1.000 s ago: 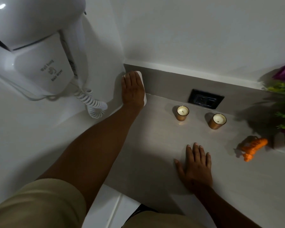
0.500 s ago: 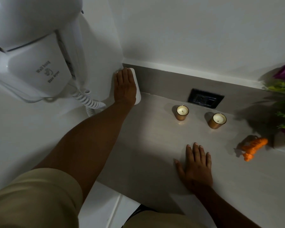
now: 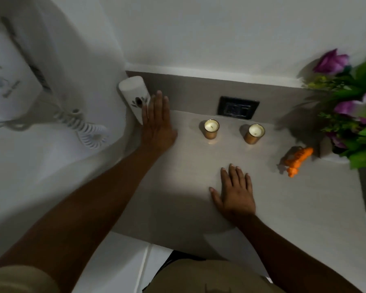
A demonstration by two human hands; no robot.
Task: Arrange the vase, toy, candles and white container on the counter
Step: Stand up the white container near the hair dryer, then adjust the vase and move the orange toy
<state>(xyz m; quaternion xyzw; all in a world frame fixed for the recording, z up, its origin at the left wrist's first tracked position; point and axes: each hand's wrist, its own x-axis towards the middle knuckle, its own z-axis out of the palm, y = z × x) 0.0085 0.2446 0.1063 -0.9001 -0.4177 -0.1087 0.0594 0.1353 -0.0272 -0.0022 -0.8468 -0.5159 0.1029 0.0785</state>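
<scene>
White container (image 3: 133,96), smooth rounded plastic, beside flat left hand (image 3: 157,123)

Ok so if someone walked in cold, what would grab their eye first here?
Probably the two candles in copper cups, side by side near the back of the counter. Then the purple flowers at the right edge, with the orange toy just left of them.
</scene>
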